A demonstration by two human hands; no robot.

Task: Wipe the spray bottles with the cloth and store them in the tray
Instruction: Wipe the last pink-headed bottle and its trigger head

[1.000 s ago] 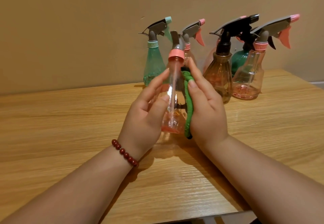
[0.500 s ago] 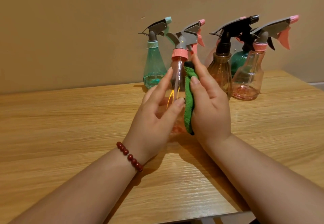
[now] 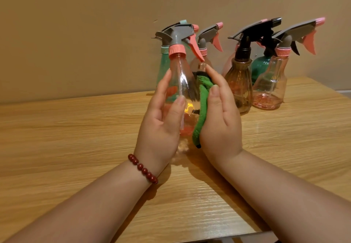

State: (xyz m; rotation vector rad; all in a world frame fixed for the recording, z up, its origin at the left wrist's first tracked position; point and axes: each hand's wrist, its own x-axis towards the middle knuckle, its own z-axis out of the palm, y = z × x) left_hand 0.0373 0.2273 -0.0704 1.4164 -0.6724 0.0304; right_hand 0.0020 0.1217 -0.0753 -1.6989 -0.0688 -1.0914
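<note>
A clear pink-tinted spray bottle (image 3: 182, 79) with a pink collar and grey head stands upright above the wooden table (image 3: 76, 138), its pink trigger pointing right. My left hand (image 3: 161, 128) grips the bottle's body, thumb in front and fingers behind. My right hand (image 3: 220, 121) holds a folded green cloth (image 3: 201, 113) against the bottle's right side, thumb over the cloth's edge. No tray is in view.
Several other spray bottles stand along the wall: a teal one (image 3: 163, 66), a pink one (image 3: 203, 52), an amber one with a black head (image 3: 240, 83), a dark green one (image 3: 260, 69) and a pink one (image 3: 269, 90). The table's near edge is at bottom right.
The held bottle has turned in my left hand, so its trigger now points right, and it has risen slightly. My right hand with the cloth has slid along its side.
</note>
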